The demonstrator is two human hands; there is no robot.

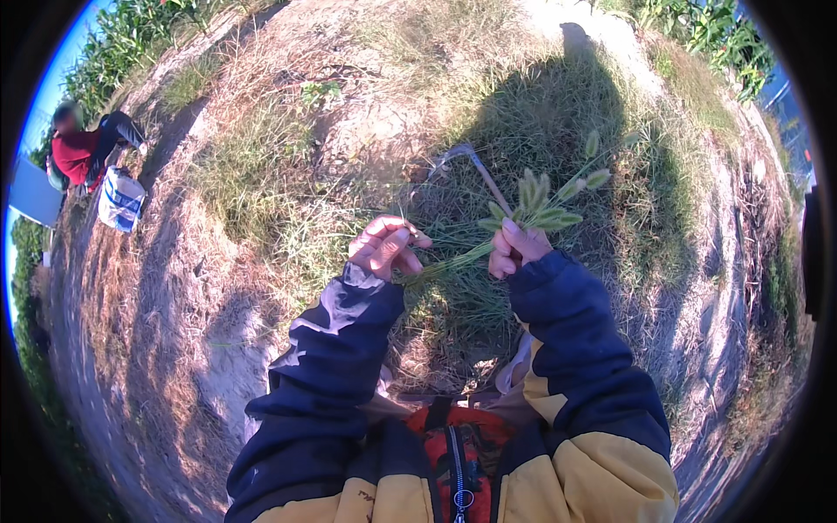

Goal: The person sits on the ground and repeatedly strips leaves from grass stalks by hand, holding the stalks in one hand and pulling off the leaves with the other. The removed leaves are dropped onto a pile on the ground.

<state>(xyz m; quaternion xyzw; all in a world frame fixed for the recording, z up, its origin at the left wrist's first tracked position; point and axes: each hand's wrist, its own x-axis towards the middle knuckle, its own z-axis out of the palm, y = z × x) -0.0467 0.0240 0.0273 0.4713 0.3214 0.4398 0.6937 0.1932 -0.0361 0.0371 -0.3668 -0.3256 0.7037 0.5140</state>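
Observation:
My right hand (518, 250) grips a bunch of green foxtail grass, with the bristly seed heads (539, 199) fanning out above the thumb. From that fist the long thin stems (454, 261) run left, and their far ends lie beside and partly behind my left hand. Thumb and fingertips of my left hand (387, 245) are pinched together on what looks like a thin grass stem, too fine to make out clearly. Just beyond both hands a sickle (485, 175) lies in the grass, its curved blade to the left and its handle reaching towards my right hand.
At the far left a person in a red top (75, 155) sits on the ground near a white and blue woven sack (121, 199). Leafy crop plants (134, 49) line the far edge. Dry grass (261, 157) and bare soil (386, 127) surround me, with my shadow (556, 98) ahead.

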